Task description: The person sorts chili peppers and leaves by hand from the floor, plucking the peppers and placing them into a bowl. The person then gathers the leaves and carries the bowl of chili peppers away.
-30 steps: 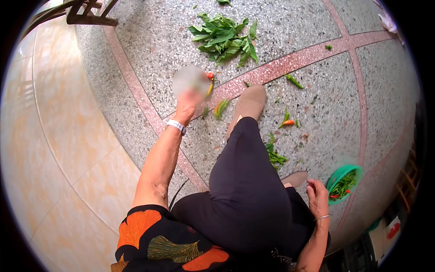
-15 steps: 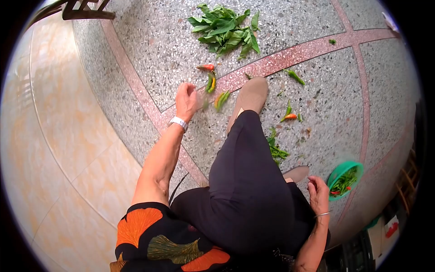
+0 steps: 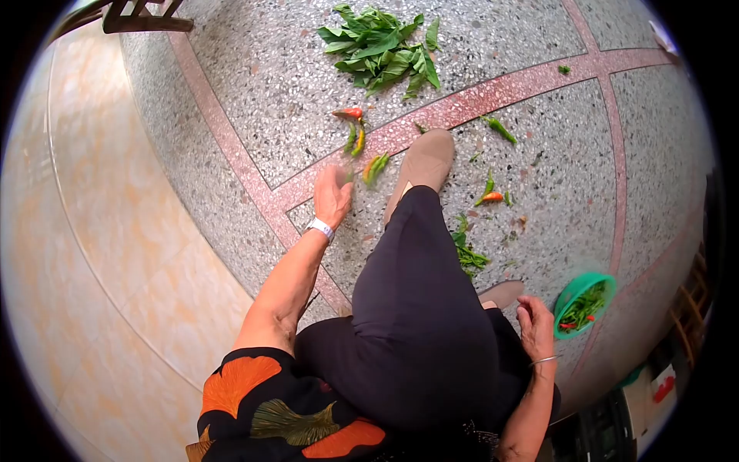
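My left hand [image 3: 332, 199], with a white watch at its wrist, is low over the speckled floor, thumb apart from the fingers, which look slightly blurred. Just beyond it lie green and yellow chilies [image 3: 359, 141], a red-orange chili [image 3: 349, 113] and an orange-green bunch [image 3: 374, 168]. I see nothing held in it. My right hand [image 3: 536, 327], with a bracelet, is beside my dark-trousered leg, its fingers loosely bent and nothing visible in them. Right next to it stands a green basket [image 3: 564, 302] containing green and red chilies [image 3: 585, 308].
Green leaves [image 3: 377, 50] lie in a heap at the top. More chilies [image 3: 491, 197] and a green bunch [image 3: 469, 256] are right of my shoe [image 3: 429, 158]. A single green chili [image 3: 502, 129] lies farther up. Dark wooden furniture [image 3: 146, 21] stands at top left.
My left hand has moved down and slightly right from over the chilies, uncovering the red-orange and green-yellow ones. My right hand and the basket have hardly moved.
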A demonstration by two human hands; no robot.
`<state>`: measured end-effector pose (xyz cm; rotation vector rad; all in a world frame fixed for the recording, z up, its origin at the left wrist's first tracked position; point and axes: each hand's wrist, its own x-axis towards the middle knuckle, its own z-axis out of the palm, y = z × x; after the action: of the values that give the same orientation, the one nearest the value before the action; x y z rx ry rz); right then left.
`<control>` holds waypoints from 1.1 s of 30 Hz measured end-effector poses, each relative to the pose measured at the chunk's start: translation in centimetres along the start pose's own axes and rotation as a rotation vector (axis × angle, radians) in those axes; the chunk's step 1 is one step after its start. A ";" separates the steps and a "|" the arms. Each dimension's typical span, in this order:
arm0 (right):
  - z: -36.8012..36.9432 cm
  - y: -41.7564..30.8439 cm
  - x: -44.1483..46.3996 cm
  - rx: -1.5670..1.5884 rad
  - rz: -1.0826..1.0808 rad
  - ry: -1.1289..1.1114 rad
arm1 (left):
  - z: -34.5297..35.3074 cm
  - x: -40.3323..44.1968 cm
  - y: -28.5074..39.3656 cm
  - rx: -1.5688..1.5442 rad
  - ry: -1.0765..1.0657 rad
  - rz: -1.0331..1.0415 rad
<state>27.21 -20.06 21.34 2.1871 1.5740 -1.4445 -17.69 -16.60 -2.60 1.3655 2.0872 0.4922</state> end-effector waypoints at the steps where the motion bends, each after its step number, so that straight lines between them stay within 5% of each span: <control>1: 0.0 0.0 0.0 0.001 0.005 0.000 | -0.7 0.0 1.3 0.016 0.061 0.039; 3: 0.1 0.2 0.1 -0.010 0.004 -0.007 | -1.5 -0.2 3.8 0.044 0.182 0.112; 11: 0.1 0.6 0.3 0.020 0.006 -0.012 | 1.0 0.2 5.1 -0.013 -0.035 0.090; 19: 0.3 -0.1 0.4 0.006 0.021 -0.022 | -0.3 0.5 5.5 -0.150 0.037 0.070; 27: 0.1 -0.9 0.4 0.013 -0.019 -0.011 | 2.3 1.8 8.1 0.170 -0.174 0.164; 31: 0.2 -0.4 0.5 -0.002 -0.007 -0.027 | 1.5 0.9 7.7 0.023 -0.064 0.380; 33: 0.1 0.0 0.4 0.034 0.017 -0.013 | 0.7 0.0 6.6 -0.158 -0.009 0.215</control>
<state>27.16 -19.83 21.02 2.1993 1.5348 -1.4881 -12.62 -13.94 0.84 1.5018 1.8596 0.7225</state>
